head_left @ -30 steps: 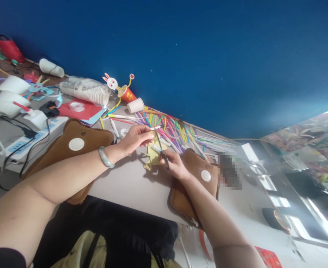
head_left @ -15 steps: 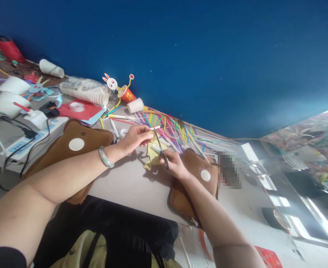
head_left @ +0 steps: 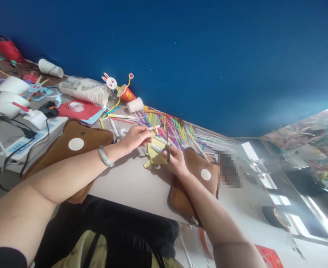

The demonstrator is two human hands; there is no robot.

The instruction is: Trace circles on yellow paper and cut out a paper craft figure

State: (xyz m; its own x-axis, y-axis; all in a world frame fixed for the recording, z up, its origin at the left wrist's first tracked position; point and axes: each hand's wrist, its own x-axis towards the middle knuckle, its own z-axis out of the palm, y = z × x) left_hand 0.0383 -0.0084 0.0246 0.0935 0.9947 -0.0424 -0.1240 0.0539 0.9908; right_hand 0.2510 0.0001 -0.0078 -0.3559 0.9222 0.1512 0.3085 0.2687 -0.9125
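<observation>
My left hand, with a pale bangle at its wrist, pinches a thin whitish stick that points right. Dark scissors are in my right hand, their blades pointing up beside the end of the stick. Below and between the hands lies a yellow cutout shape on the table, with a small pale blue and white item over it near my right fingers. Whether that item is held too, I cannot tell. Brown cushions lie under both forearms.
Many coloured sticks spread along the blue wall. A red cup with a rabbit face, a white cup and stacked cups stand or lie at the back. At left are a power strip and red paper.
The scissors have swung more upright and moved slightly right with my right hand, away from my left fingers. The stick in my left hand shows more clearly.
</observation>
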